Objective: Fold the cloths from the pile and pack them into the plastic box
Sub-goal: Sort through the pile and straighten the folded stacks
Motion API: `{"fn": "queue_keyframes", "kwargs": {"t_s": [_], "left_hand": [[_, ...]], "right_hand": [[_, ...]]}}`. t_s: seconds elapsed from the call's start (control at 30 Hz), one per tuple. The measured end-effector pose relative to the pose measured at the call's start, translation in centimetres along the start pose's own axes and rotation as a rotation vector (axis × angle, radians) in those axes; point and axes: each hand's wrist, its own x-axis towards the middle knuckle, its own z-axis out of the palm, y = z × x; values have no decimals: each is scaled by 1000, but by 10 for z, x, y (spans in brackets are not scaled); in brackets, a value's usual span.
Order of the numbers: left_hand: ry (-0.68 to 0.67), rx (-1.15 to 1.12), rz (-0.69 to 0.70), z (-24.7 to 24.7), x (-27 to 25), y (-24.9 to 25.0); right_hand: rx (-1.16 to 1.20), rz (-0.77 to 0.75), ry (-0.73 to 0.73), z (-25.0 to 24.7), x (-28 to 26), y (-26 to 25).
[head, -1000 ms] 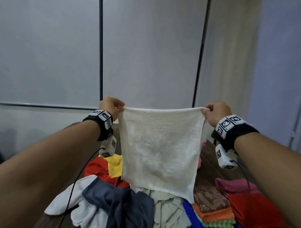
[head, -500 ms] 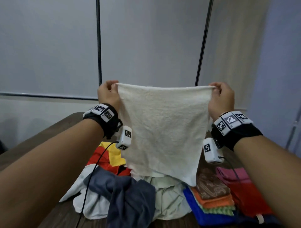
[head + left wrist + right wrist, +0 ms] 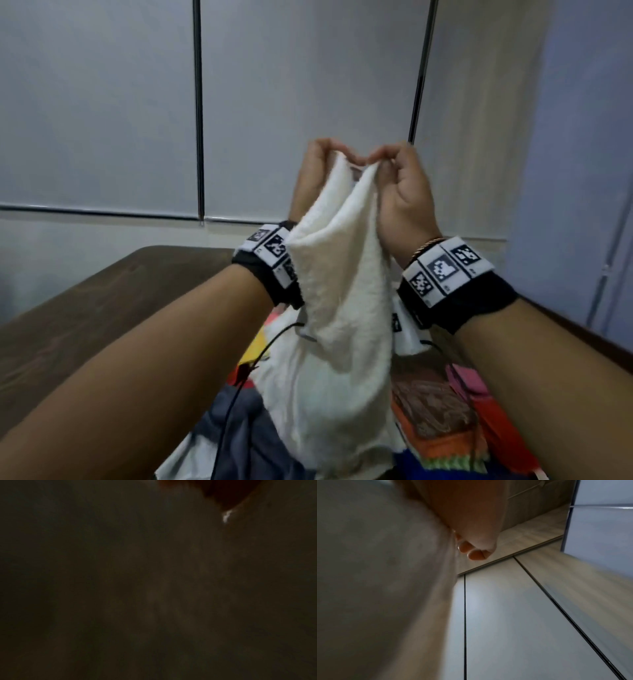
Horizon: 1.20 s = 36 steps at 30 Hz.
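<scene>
Grey wall panels rise behind a brown table [image 3: 102, 308]. Both hands, left [image 3: 310, 181] and right [image 3: 404, 195], pinch the top corners of a white cloth [image 3: 342, 308], fingertips meeting to halve it; the cloth hangs below them over the pile [image 3: 239, 428].

Background: wall, table, cables.
Pale grey panelled wall [image 3: 308, 85] split by thin black vertical strips [image 3: 198, 109], one dark horizontal rail [image 3: 99, 212] low on it. Light wood-grain panel [image 3: 479, 120] to the right, bluish wall [image 3: 589, 137] past that. Dark brown wooden table [image 3: 102, 301] below. Thin black cable [image 3: 233, 404] trailing down across the table.
</scene>
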Motion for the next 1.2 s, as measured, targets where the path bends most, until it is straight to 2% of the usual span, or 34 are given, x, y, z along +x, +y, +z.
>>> {"fn": "queue_keyframes", "kwargs": {"t_s": [0.07, 0.13, 0.17, 0.27, 0.4, 0.5, 0.53, 0.57, 0.63, 0.67, 0.73, 0.8, 0.9, 0.97, 1.07, 1.2], "left_hand": [[-100, -35, -128, 12, -4, 6], [-148, -58, -139, 11, -3, -1], [-160, -54, -142, 9, -4, -4], [-245, 52, -35, -6, -8, -20], [-278, 224, 62, -16, -14, -22], [-226, 584, 112, -20, -12, -27], [-205, 636, 118, -23, -10, -30], [-201, 648, 106, -27, -7, -33], [-224, 585, 31, -37, -2, -32], [-242, 524, -15, -42, 0, -30], [-280, 438, -56, -56, 3, -26], [-298, 528, -43, -70, 6, -20], [-350, 782, -10, -85, 7, -14], [-364, 908, 14, -91, 7, -10], [-332, 869, 27, -97, 7, -1], [-300, 875, 76, -98, 8, 2]], "right_hand": [[-18, 1, -48, 7, 0, 0], [-31, 31, -76, 8, 0, 5], [-113, 55, -87, 6, -1, 7], [-370, 132, -153, -4, -2, 14], [-376, 251, -242, -15, 0, 14], [-122, 510, -410, -22, -4, 4], [-74, 571, -490, -24, -6, 1], [-112, 579, -599, -26, -9, -2], [-428, 437, -843, -28, -11, -1], [-588, 366, -886, -29, -10, 2], [-708, 336, -785, -35, -3, 9], [-726, 317, -656, -39, 6, 14], [-740, 309, -642, -39, 10, 17], [-726, 297, -559, -37, 11, 17], [-658, 294, -515, -39, 15, 13], [-504, 398, -474, -44, 23, 12]]}}
